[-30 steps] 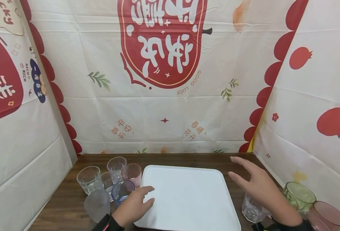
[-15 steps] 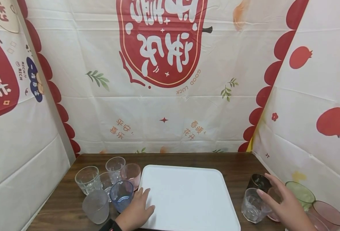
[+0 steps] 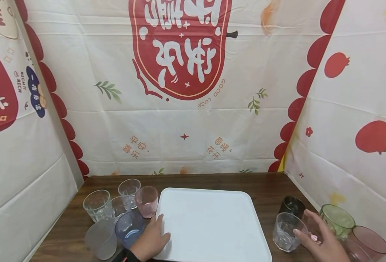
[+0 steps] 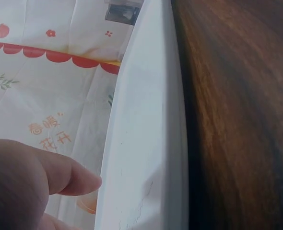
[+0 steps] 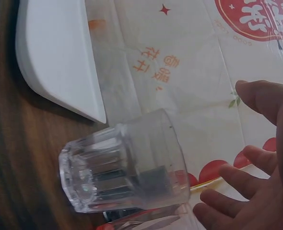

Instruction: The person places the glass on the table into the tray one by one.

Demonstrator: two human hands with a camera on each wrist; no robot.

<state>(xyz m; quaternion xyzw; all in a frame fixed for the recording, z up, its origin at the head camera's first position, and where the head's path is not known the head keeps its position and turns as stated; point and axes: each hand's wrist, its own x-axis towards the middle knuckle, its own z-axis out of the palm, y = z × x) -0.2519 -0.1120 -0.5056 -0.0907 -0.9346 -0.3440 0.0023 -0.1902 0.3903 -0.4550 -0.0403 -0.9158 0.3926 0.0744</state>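
Observation:
In the head view, my left hand [image 3: 150,241] lies at the left edge of a white tray [image 3: 209,225], its fingers relaxed at the rim. A blue glass [image 3: 129,230] stands right beside it, close to a frosted glass [image 3: 101,240]. My right hand [image 3: 324,241] is at the right-hand glasses with thumb and fingers spread. Its thumb overlaps a clear faceted glass [image 3: 285,234] in the head view. In the right wrist view, that clear glass [image 5: 124,165] stands near the fingertips. A pinkish glass [image 3: 313,228] is partly hidden behind the right hand.
Behind the clear glass stands a dark glass [image 3: 292,206]. Further right are a green glass [image 3: 338,220] and a mauve glass [image 3: 373,242]. Several glasses, including a pink glass [image 3: 147,202], group at left on the wooden table [image 3: 271,185]. Printed cloth [image 3: 186,120] walls the table.
My right hand has come down and toward me at the right-hand glasses. My left hand has drawn back slightly along the tray edge; the blue and frosted glasses have shifted left and nearer.

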